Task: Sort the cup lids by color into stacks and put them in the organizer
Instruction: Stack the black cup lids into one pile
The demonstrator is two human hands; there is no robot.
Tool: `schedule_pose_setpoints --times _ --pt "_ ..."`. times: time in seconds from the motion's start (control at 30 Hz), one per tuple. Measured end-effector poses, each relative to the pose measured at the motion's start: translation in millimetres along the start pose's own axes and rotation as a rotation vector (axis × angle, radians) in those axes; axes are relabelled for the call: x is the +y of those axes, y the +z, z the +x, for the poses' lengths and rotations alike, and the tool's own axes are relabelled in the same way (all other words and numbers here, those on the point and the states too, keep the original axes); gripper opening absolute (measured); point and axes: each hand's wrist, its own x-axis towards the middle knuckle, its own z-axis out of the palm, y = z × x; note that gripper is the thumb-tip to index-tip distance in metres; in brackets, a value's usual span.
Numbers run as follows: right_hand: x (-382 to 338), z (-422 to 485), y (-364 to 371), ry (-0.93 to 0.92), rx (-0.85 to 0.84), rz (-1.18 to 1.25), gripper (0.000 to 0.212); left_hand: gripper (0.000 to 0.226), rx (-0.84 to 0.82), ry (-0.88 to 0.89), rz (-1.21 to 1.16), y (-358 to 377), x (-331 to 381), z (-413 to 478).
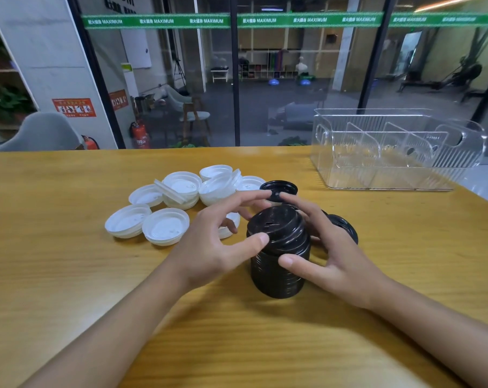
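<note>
Glossy black plastic lid stack (279,253) on matt, grained wooden table (69,275); left of stack, smooth white plastic lids (165,225); beyond it, clear ribbed plastic organizer (391,152).

A tall stack of black lids (279,256) was held upright on the wooden table (69,275) between the left hand (209,247) and the right hand (329,247), with the thumbs pressed on its near side. Loose white lids (164,225) were spread to the left. Two single black lids (278,189) were seen behind the hands. The clear organizer (394,152) was placed far right, well apart.
</note>
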Motion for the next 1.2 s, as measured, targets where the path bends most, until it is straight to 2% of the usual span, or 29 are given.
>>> schedule_pose_setpoints --times 0.17,0.37,0.57,0.83,1.0,1.2 --pt "1.8 0.0 -0.2 0.006 0.01 0.004 0.066 0.059 -0.015 0.019 -0.02 -0.1 0.3 0.6" --pt "3.0 0.1 -0.6 0.006 0.011 -0.009 0.064 0.058 0.099 -0.04 0.07 10.0 -0.9 0.4" --pt "2.1 -0.6 -0.7 0.015 0.007 0.004 0.08 0.061 0.022 -0.016 -0.007 1.0 3.1 -0.3" --pt "3.3 -0.3 -1.6 0.01 0.011 -0.009 0.067 0.063 0.024 0.016 -0.064 4.0 2.3 -0.8" --pt "4.4 -0.1 -1.6 0.008 0.015 0.014 0.069 0.066 0.065 0.011 -0.11 7.9 1.0 -0.4" --pt "6.0 1.2 -6.1 0.01 0.0 0.031 0.076 0.071 0.036 0.018 -0.111 6.6 0.9 0.6"
